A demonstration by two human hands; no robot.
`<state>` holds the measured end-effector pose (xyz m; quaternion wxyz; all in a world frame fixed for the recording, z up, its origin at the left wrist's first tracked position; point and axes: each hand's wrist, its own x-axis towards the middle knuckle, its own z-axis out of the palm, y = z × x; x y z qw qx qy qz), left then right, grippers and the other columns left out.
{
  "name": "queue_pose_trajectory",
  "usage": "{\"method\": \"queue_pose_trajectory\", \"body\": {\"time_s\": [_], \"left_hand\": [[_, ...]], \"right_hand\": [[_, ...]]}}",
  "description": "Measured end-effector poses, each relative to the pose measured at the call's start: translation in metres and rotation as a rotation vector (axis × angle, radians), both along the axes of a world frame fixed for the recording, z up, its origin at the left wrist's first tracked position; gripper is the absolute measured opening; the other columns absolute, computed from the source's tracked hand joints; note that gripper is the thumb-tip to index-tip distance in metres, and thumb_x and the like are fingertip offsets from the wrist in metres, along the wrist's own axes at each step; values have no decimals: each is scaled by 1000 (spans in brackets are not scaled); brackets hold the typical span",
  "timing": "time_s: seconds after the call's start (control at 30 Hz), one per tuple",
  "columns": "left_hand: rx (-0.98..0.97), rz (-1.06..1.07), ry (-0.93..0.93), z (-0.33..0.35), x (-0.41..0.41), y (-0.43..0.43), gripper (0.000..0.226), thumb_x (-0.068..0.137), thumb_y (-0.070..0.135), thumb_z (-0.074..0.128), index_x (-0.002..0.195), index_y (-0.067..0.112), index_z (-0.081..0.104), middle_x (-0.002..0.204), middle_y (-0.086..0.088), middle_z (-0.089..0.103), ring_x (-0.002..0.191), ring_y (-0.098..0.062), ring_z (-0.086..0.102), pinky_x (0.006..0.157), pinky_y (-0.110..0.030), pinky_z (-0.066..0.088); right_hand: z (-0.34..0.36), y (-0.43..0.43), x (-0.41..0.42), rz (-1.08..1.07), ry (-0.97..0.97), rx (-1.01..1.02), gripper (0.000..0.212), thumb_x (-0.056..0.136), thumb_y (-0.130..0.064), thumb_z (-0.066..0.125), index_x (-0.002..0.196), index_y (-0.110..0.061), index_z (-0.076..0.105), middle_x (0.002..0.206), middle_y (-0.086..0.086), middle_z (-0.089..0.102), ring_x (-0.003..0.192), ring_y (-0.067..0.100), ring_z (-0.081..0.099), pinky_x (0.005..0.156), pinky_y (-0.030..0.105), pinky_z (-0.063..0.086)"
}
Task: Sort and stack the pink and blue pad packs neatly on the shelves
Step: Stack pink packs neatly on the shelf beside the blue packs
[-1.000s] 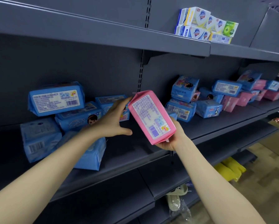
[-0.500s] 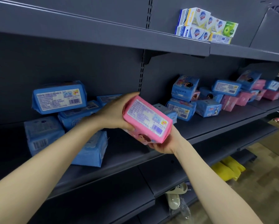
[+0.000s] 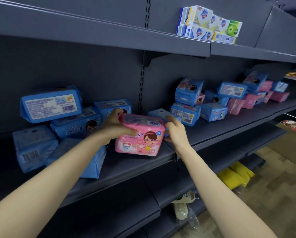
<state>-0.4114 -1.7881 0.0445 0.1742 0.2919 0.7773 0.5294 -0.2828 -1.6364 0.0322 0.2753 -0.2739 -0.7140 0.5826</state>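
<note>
A pink pad pack [image 3: 140, 140] with a cartoon girl on its front stands upright on the middle shelf [image 3: 212, 133], near the shelf's front edge. My left hand [image 3: 113, 126] grips its left top corner. My right hand [image 3: 175, 129] grips its right end. Several blue pad packs [image 3: 49, 103] are piled loosely to the left. A mixed heap of blue packs [image 3: 188, 91] and pink packs [image 3: 235, 105] lies further right on the same shelf.
Soap boxes [image 3: 209, 24] sit on the upper shelf. The lower shelves hold slippers [image 3: 181, 205] and yellow items [image 3: 236, 176]. A cardboard box [image 3: 291, 145] stands on the floor at right. An upright post [image 3: 142, 86] divides the shelf bays.
The pink pack was turned from tilted label-up in the air to upright, front facing me, and lowered onto the shelf. My left hand closed on it; the right moved from under it to its end.
</note>
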Motion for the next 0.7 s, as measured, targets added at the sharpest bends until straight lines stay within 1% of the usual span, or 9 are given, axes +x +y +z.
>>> {"method": "queue_pose_trajectory", "body": {"time_s": [0.07,0.13,0.2,0.27,0.37,0.43,0.5,0.57,0.7], "left_hand": [[-8,28,-7,-5,-1,5,84,57,3,86,127,15,40,112,-2,56,98,-18,56,72,-28,50],[-21,46,4,-9,-2,10,94,56,3,87,134,15,37,121,-5,56,108,-21,56,90,-33,48],[-37,42,25,-13,-3,12,99,57,2,85,141,15,33,128,-6,54,113,-21,54,96,-32,44],[-86,31,63,-16,-3,11,104,60,5,84,146,19,26,134,-5,51,118,-22,51,101,-32,41],[-213,25,173,-15,0,7,103,66,13,82,148,24,20,140,-4,46,120,-22,50,98,-26,40],[-307,41,293,-11,6,3,99,71,17,79,148,24,19,140,-4,45,120,-23,50,92,-24,39],[-377,54,438,-9,13,1,93,73,19,77,148,21,22,141,-6,44,122,-24,49,93,-27,39],[-428,40,547,-9,19,2,85,74,20,75,145,18,28,141,-8,40,122,-26,47,94,-30,40],[-563,3,668,-15,22,11,75,78,25,72,141,12,33,144,-10,30,123,-31,44,100,-37,40]], "right_hand": [[-1,-4,1,86,-25,107,55,81,-7,52,135,-14,46,108,-1,60,103,18,59,93,40,50],[-4,-6,1,132,-67,206,65,73,-1,60,135,-14,46,103,-3,59,98,16,59,87,32,51],[-7,-6,0,152,-116,307,68,70,-1,66,134,-14,46,106,0,61,98,17,59,81,28,49],[-10,-7,-5,161,-159,412,67,72,-3,70,134,-14,46,114,5,62,105,22,58,85,32,49],[-13,-8,-12,149,-198,501,71,71,-11,75,135,-14,44,123,11,58,115,26,54,94,38,47],[-13,-8,-14,129,-240,571,73,72,-15,75,137,-14,41,127,14,52,120,28,48,95,36,44],[-14,-11,-17,125,-295,633,73,74,-16,72,139,-15,38,129,16,44,120,31,44,94,34,42],[-16,-15,-21,132,-349,711,74,75,-17,70,141,-17,36,131,17,38,118,37,44,94,37,44],[-20,-19,-27,102,-464,840,73,77,-21,67,143,-20,35,139,20,28,118,41,45,94,38,43]]}}
